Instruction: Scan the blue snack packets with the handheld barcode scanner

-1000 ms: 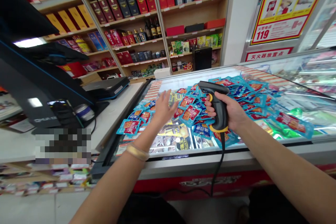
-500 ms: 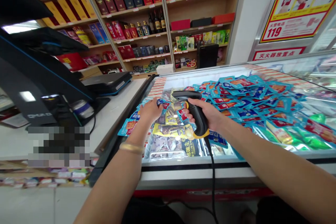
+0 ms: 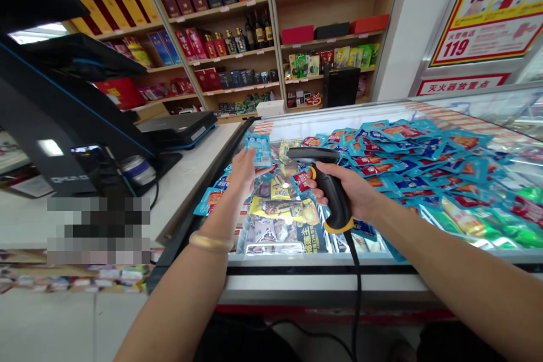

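Observation:
A small light-blue snack packet (image 3: 258, 151) is pinched in my left hand (image 3: 242, 174), its printed back turned up toward me. My right hand (image 3: 355, 189) is wrapped round the handle of a black and yellow barcode scanner (image 3: 336, 199), whose head points left toward the packet. From the scanner a cable (image 3: 358, 294) hangs over the front edge. Beside my right fingers shows a red packet (image 3: 302, 180); whether they touch it I cannot tell. Under my left wrist, more blue packets (image 3: 208, 201) lie on the glass top of the freezer (image 3: 263, 263).
A large heap of blue and red snack packets (image 3: 403, 153) covers the freezer's right half. Yellow bags (image 3: 280, 209) show through the glass. On the left, a counter (image 3: 190, 181) carries a black checkout machine (image 3: 76, 124). Shelves (image 3: 224, 8) of boxes and bottles stand behind.
My left hand has raised a blue packet off the glass and tilted its back into view. My right hand and the scanner appear slightly further right as the view shifts.

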The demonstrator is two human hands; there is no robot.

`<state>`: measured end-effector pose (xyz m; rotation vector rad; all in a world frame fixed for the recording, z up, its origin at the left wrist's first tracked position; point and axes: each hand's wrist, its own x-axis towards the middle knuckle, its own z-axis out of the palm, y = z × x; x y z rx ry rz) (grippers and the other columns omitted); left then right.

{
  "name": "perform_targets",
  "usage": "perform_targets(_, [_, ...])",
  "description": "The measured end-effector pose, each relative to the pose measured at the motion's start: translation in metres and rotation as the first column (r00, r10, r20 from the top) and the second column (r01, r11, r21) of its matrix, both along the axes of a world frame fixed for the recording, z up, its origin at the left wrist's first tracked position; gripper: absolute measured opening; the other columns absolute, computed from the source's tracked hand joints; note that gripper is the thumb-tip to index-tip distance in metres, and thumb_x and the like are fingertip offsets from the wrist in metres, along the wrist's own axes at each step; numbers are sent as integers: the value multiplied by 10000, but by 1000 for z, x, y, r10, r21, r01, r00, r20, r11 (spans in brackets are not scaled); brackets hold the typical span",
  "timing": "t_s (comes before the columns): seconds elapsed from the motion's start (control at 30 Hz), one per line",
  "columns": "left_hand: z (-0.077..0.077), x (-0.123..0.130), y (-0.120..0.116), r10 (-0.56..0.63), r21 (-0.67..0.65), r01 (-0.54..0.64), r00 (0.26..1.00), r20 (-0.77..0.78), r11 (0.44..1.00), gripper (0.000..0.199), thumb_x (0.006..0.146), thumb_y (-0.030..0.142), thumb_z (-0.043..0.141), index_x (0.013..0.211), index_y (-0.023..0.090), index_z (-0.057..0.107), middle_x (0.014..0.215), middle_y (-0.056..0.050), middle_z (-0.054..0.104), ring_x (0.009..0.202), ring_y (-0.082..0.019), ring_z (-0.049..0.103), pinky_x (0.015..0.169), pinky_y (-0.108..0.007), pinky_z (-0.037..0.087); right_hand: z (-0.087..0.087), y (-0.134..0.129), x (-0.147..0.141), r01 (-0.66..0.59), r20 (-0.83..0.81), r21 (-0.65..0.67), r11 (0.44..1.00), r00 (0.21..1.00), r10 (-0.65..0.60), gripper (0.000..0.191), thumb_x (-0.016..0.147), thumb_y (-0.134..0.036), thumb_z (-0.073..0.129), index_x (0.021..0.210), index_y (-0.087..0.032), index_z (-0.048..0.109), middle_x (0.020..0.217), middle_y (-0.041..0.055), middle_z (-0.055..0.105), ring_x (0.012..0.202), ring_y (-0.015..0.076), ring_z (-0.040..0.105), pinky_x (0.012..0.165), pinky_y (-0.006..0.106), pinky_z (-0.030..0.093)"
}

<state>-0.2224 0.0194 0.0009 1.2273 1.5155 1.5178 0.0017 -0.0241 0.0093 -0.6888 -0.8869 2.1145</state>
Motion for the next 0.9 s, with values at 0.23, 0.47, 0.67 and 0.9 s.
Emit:
perform_targets(0.23, [-2, 20, -11, -166, -53, 188, 945, 281, 981, 194, 844, 324, 557, 916, 155, 619, 728, -28, 688, 764, -195, 708, 778, -479, 592, -1, -3, -2, 7, 62, -13, 1000, 998, -6, 253, 908, -300, 532, 750, -121, 616, 651, 13, 546, 477, 74, 474, 419, 171, 445])
perform_targets(0.47, [-1, 21, -13, -185, -45, 201, 954, 235, 979, 213, 848, 333, 532, 926, 164, 635, 652, -17, 669, 738, -214, 714, 729, -443, 608, -3, -4, -3, -9, 105, -4, 1000, 994, 9, 237, 851, -327, 627, 713, -138, 590, 630, 13, 551, 463, 77, 479, 408, 177, 438])
perform_targets(0.67, [-2, 21, -11, -181, -30, 193, 955, 233, 981, 216, 823, 340, 559, 931, 176, 651, 662, -9, 665, 741, -209, 701, 718, -431, 610, -7, -2, -4, -7, 127, -3, 1000, 992, 7, 243, 853, -332, 633, 709, -142, 585, 646, 17, 561, 471, 78, 486, 415, 185, 452])
perform_targets(0.9, [-4, 19, -10, -193, -15, 202, 953, 234, 979, 227, 808, 352, 570, 921, 177, 661, 699, -14, 673, 732, -212, 689, 707, -431, 602, -9, -2, -4, -8, 134, 19, 1000, 991, 6, 249, 846, -338, 643, 712, -135, 586, 651, 17, 564, 476, 79, 489, 420, 189, 453])
